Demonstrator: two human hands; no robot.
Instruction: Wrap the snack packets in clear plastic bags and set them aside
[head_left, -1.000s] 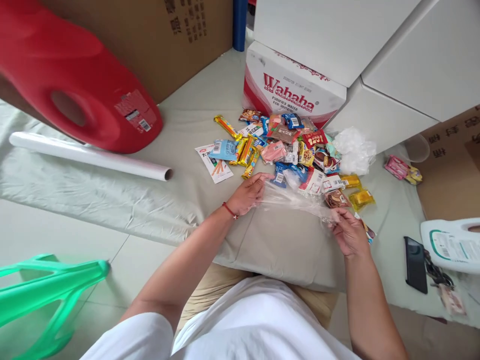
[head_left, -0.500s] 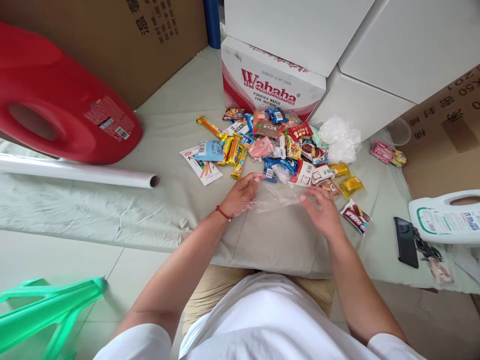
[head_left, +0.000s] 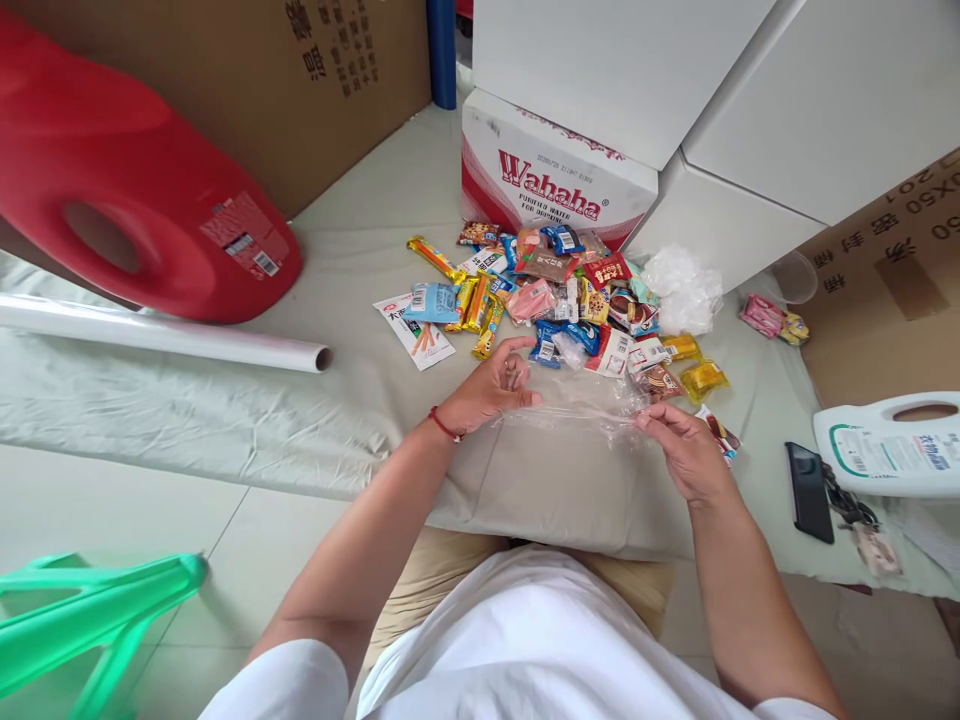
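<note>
A thin clear plastic bag [head_left: 577,400] is stretched between my two hands, above the near part of the covered surface. My left hand [head_left: 495,388] has its fingers curled at the bag's left end, index finger and thumb standing somewhat apart. At the other end, my right hand [head_left: 679,445] pinches the bag between thumb and fingers. Just beyond the bag lies a pile of wrapped snacks [head_left: 534,300], with a blue packet [head_left: 546,345] nearest my left hand. A dark red and white snack packet [head_left: 721,436] lies partly hidden behind my right hand.
Behind the snacks stands a Wahaha water carton [head_left: 555,170]; crumpled clear plastic [head_left: 682,288] lies to its right. A red jug [head_left: 172,220] and a white tube [head_left: 165,335] are at left. A phone [head_left: 810,492] and a white bottle [head_left: 885,440] are at right.
My right hand has moved right and down and now pinches the bag's edge. The bag is drawn out wider. My left hand's thumb and index finger have spread apart. The view has shifted slightly.
</note>
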